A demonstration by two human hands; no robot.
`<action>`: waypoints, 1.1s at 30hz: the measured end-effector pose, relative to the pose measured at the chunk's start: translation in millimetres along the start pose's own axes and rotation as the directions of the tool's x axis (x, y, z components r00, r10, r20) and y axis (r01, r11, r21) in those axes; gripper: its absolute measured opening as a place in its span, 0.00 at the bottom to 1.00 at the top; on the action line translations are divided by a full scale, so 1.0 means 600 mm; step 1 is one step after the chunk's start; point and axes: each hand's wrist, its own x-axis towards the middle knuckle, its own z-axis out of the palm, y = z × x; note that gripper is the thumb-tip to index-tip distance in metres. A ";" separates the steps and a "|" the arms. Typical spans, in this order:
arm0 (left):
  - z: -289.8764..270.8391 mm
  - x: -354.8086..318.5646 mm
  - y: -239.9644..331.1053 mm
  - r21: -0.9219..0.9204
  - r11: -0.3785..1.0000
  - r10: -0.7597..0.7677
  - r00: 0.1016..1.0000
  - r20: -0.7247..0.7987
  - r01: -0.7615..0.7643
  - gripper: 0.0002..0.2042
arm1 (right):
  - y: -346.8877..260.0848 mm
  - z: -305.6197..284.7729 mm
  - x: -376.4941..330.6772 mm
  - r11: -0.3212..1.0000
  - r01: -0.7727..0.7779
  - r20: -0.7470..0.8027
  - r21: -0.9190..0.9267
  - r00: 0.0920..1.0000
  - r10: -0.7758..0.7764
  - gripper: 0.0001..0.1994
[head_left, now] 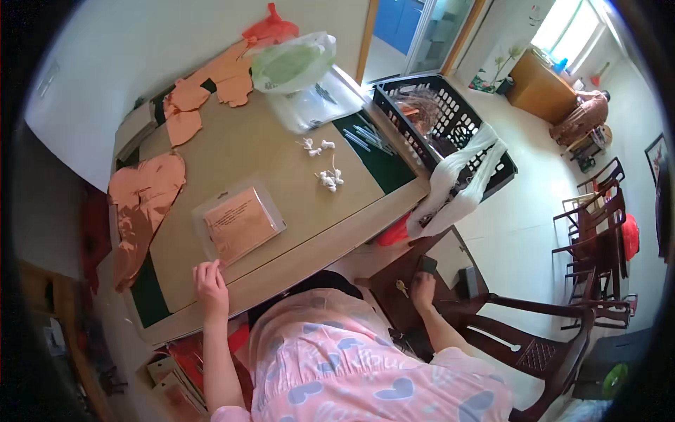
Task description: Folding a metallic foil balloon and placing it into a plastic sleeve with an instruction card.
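On the tan table lies a flat clear packet [242, 224] with an orange-pink sheet and printed lines inside. My left hand [210, 281] is at its near corner, fingers curled together, seemingly pinching the edge. Down to the right, over a dark wooden chair seat [385, 281], my right hand [422, 288] is closed round a small dark rectangular object [427, 265]; its kind is unclear. A small gold-coloured object [401, 287] rests beside that hand, and a grey-black box [467, 283] stands to its right. Farther up the table are small white tied bundles [329, 179].
Orange foil-like balloons [146, 204] line the table's left side. Clear plastic bags [313, 105] and thin pale sticks [369, 138] lie at the back. A black crate [443, 116] with white strands [457, 176] hanging over it adjoins the table. Another person [585, 116] is far off right.
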 end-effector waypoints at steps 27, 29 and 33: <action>-0.134 0.067 -0.265 -0.067 0.896 -0.443 0.886 -0.139 0.438 0.12 | 0.073 0.041 0.001 0.799 -0.551 -0.032 -0.239 0.827 0.561 0.44; -0.088 0.132 -0.173 -0.111 0.956 -0.275 0.961 -0.006 0.272 0.17 | 0.020 0.028 -0.011 0.827 -0.552 0.021 -0.107 0.831 0.556 0.26; 0.013 0.254 -0.069 -0.094 0.995 -0.003 0.974 0.225 0.025 0.31 | -0.136 -0.015 -0.054 0.945 0.171 0.207 0.279 0.950 -0.233 0.21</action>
